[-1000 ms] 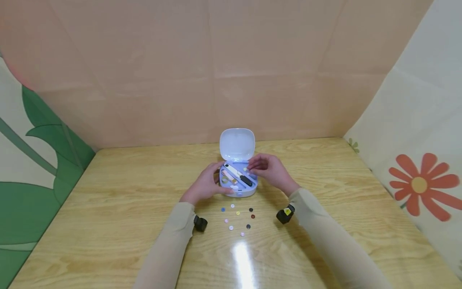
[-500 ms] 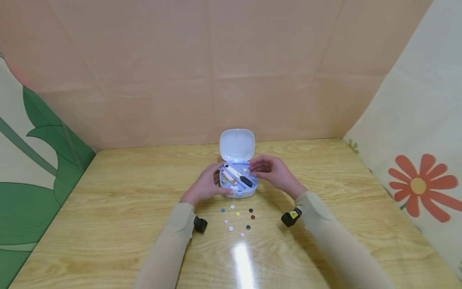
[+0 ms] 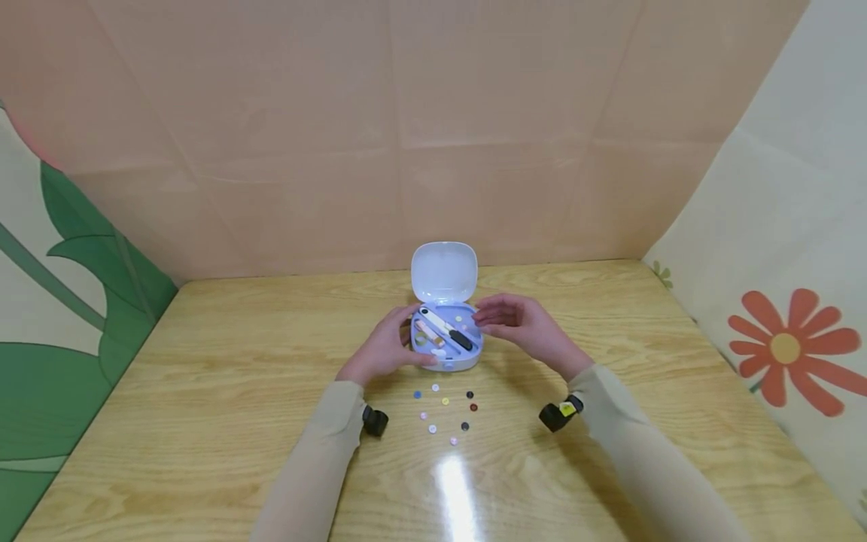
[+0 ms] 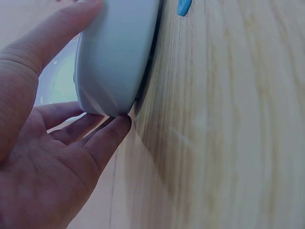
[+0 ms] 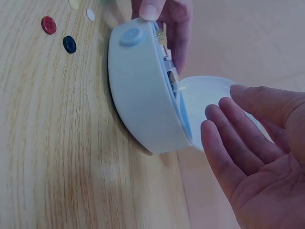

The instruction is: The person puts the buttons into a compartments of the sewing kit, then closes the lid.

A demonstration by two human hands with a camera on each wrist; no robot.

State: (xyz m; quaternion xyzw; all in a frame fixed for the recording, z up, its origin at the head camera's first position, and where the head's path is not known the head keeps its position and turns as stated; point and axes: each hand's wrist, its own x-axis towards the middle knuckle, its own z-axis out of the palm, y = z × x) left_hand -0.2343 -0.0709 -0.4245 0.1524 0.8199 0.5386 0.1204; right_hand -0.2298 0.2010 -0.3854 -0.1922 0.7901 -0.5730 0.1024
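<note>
My left hand (image 3: 384, 348) grips the left side of a small white-and-lilac sewing box (image 3: 463, 363), thumb at the front, fingers at the side. In the left wrist view, fingertips touch the box wall (image 4: 116, 52). Its lid (image 3: 443, 272) stands raised at the back. Inside lie a white tool with a black handle (image 3: 460, 339), a pinkish strip-shaped item (image 3: 429, 332) and small pale buttons (image 3: 458, 319). Just off the right rim hovers my right hand (image 3: 528, 327), fingers relaxed and holding nothing; the right wrist view shows its bare palm (image 5: 271, 176).
Several loose buttons lie on the wooden table (image 3: 237, 391) before the box, among them a blue button (image 3: 417, 394), a yellow button (image 3: 445, 401), a red button (image 5: 48, 25) and a dark button (image 5: 69, 44). A peach backdrop (image 3: 305, 150) rises behind the table.
My right hand has drawn back to the right from over the box's right compartment, its fingers loosening. The left hand keeps its grip on the box.
</note>
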